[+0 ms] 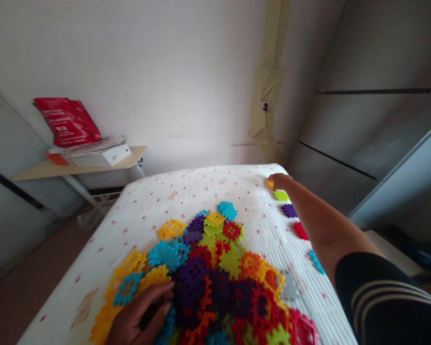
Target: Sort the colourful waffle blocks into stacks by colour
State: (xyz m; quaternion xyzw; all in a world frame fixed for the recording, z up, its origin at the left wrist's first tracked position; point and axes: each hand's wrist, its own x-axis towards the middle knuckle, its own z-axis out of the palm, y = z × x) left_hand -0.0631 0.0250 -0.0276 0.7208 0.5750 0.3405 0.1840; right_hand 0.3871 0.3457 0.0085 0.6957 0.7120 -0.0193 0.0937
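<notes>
My right hand [280, 181] reaches to the far right corner of the bed-like padded surface, its fingers closed on an orange-yellow interlocking tile [270, 184]. From there toward me runs a row of single tiles: lime green [281, 195], purple [289, 211], red [300, 231] and blue [316, 262], the last partly behind my forearm. My left hand [140, 314] rests at the near left of a big heap of toothed plastic tiles [196, 270], fingers curved, thumb and index apart, holding nothing visible. A yellow tile [153, 277] lies just beyond it.
The white quilted cover [201, 184] has small red prints. At the left, a small wooden-topped table [136, 154] carries a red bag [66, 122] and a white box [117, 154]. A grey cabinet [373, 129] stands on the right; a wall socket [265, 106] is behind.
</notes>
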